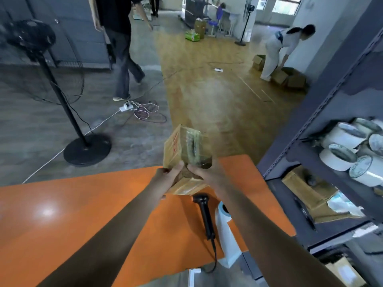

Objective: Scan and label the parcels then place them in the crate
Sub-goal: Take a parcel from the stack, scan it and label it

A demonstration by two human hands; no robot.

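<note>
A small brown cardboard parcel (186, 150) with clear tape and red print is held up above the far edge of the orange table (62, 214). My left hand (167, 177) grips its lower left side, thumb on the front. My right hand (207, 172) grips its lower right side. Below the parcel a black handheld scanner (205, 214) lies on the table, its cable running off the near edge. A white label roll (224, 226) with a blue core lies just right of the scanner. No crate is in view.
A grey shelf rack (331, 121) at the right holds white tape rolls (350, 150) and cardboard. A black standing fan (62, 96) is at the left, with cables and a power strip (126, 106) on the floor. One person walks at the back left; another bends over boxes (288, 77).
</note>
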